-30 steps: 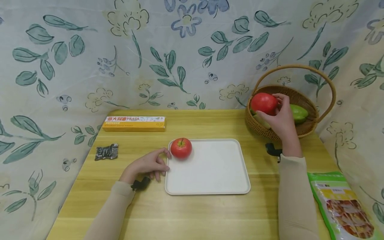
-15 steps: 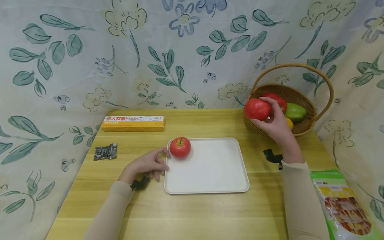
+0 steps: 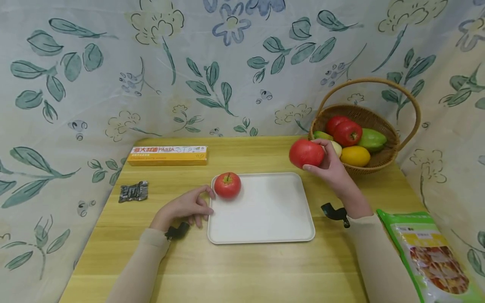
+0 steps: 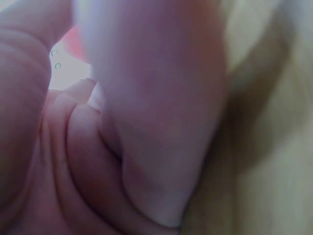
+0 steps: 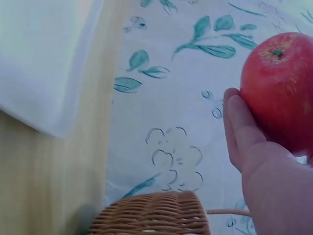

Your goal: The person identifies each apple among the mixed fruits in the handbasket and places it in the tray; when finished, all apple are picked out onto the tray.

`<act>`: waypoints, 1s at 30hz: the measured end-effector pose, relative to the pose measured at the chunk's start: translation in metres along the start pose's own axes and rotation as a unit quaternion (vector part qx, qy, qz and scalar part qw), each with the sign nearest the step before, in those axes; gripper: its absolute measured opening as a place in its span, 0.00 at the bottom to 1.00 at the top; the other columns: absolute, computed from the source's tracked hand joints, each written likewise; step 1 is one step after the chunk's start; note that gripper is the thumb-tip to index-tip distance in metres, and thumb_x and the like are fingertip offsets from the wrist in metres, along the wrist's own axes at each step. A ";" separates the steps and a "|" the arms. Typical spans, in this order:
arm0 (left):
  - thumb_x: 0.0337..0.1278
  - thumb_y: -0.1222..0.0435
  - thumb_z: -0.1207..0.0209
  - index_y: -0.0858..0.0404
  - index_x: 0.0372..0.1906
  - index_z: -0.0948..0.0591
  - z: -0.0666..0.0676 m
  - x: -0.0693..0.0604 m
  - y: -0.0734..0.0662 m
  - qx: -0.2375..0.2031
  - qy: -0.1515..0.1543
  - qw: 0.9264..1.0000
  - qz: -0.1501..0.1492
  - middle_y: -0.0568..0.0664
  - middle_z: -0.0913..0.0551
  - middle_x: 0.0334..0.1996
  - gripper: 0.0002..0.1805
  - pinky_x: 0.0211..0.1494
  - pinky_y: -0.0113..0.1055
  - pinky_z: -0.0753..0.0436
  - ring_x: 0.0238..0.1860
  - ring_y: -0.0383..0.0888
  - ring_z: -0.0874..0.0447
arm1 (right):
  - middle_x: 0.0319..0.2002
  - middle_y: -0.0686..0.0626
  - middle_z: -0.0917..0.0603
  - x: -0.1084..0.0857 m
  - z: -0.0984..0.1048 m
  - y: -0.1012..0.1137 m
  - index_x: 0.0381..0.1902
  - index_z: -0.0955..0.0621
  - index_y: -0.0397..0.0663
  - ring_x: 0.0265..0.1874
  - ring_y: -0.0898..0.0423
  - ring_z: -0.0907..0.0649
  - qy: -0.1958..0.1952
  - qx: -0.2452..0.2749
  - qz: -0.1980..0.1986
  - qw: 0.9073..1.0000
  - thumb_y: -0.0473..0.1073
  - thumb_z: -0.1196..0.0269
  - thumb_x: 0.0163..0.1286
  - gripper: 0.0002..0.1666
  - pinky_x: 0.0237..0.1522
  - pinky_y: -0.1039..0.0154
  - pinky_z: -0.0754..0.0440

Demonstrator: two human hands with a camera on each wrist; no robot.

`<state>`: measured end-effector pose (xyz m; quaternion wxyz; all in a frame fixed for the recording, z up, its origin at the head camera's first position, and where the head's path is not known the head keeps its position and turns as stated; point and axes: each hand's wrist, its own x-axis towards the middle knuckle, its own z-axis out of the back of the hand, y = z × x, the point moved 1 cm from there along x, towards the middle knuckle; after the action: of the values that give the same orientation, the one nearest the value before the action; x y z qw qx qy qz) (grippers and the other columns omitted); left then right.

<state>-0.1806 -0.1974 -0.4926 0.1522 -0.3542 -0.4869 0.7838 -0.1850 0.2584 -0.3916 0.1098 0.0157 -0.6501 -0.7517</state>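
In the head view my right hand (image 3: 333,168) grips a red fruit (image 3: 306,154) between thumb and fingers, raised between the basket and the white tray (image 3: 265,219). The right wrist view has the same red fruit (image 5: 281,93) against the fingers of my hand (image 5: 274,171). At the tray's left edge rests my left hand (image 3: 185,206), its fingers loosely bent and holding nothing, beside a red apple (image 3: 227,185) in the tray's upper left corner. Blurred fingers of that hand (image 4: 142,112) fill much of the left wrist view.
A wicker basket (image 3: 386,162) at the back right holds two red fruits (image 3: 346,133), a green one (image 3: 372,140), a yellow one (image 3: 355,156) and others. A pasta box (image 3: 168,156) and a black packet (image 3: 133,192) are at the left, a green-edged food bag (image 3: 432,256) at the right.
My right hand has moved left and toward me, bringing the red fruit out from over the basket; more fruit shows inside the basket. My left hand has stayed in place.
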 end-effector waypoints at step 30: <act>0.66 0.57 0.28 0.57 0.64 0.31 0.000 0.000 0.001 0.000 0.000 1.000 0.004 0.53 0.11 0.29 0.30 0.18 0.30 0.22 0.19 0.44 0.13 | 0.77 0.33 0.32 -0.004 -0.031 -0.072 0.58 0.31 0.42 0.74 0.29 0.29 0.099 -0.217 0.012 0.971 0.29 0.21 0.56 0.38 0.75 0.29 0.31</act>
<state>-0.1806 -0.1980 -0.4933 0.1490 -0.3562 -0.4857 0.7843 -0.1862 0.2380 -0.4672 0.1836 0.0578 -0.4571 -0.8683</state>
